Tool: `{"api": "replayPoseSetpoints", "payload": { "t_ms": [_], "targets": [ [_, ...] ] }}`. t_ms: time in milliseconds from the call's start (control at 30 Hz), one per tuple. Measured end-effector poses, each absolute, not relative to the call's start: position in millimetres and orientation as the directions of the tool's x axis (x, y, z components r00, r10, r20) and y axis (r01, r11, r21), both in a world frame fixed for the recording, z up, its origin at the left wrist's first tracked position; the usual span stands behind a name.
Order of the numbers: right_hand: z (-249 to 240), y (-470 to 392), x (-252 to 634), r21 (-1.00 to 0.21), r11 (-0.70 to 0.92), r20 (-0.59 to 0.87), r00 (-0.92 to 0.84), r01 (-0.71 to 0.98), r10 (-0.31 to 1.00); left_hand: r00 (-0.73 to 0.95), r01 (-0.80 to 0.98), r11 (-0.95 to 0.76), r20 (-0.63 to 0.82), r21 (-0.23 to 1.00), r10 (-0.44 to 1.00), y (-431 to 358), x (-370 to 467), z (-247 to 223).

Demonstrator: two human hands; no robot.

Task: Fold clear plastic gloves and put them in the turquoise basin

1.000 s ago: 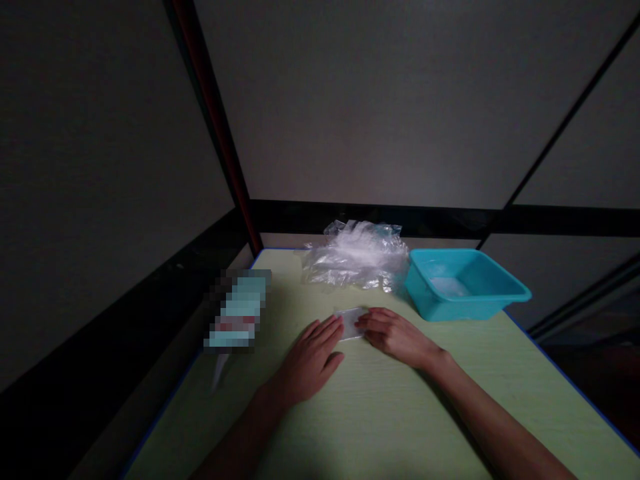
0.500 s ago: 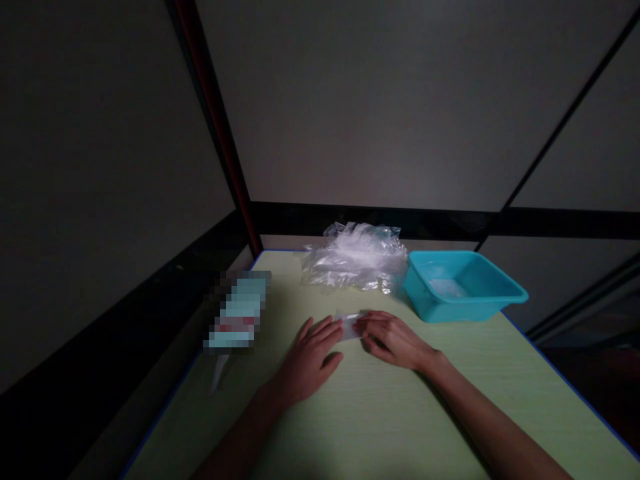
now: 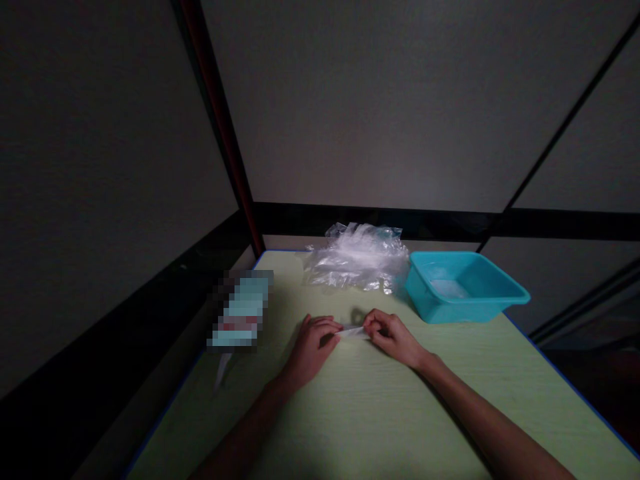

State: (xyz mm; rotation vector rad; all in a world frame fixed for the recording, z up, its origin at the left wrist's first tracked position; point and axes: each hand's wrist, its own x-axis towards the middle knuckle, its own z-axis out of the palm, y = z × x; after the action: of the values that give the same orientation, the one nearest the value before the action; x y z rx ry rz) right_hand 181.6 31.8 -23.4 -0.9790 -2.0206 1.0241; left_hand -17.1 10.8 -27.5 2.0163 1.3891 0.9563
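A small clear plastic bag [image 3: 353,331] is stretched between my hands over the middle of the table, showing as a narrow whitish strip. Its left end is pinched between thumb and fingers of my left hand [image 3: 314,345]. At the other end, my right hand [image 3: 394,338] grips it with curled fingers and thumb. Whether the strip is folded or only tilted I cannot tell. Behind it lies a loose heap of crumpled clear plastic bags [image 3: 357,260].
On the right stands a turquoise plastic basin [image 3: 480,310] with some clear plastic inside. A blurred-out pale green packet [image 3: 245,310] lies at the left edge, a white strip below it. The pale green table [image 3: 360,427] meets walls at the back and left.
The bag lay flat under my fingers before; now it is held up as a thin strip. Both thumbs have closed in on it.
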Motion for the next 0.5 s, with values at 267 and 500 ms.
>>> {"api": "replayPoseSetpoints", "payload": {
  "t_ms": [267, 500],
  "targets": [
    [-20, 33, 176, -0.978, 0.183, 0.126, -0.415, 0.103, 0.901, 0.1, 0.351, -0.228, 0.206, 0.908, 0.974, 14, -12, -25],
    [-26, 34, 168, -0.997, 0.073, 0.067, -0.352, 0.003, 0.934, 0.026, 0.215, -0.17, 0.168, 0.962, 0.985, 11, -3, -22]
  ]
}}
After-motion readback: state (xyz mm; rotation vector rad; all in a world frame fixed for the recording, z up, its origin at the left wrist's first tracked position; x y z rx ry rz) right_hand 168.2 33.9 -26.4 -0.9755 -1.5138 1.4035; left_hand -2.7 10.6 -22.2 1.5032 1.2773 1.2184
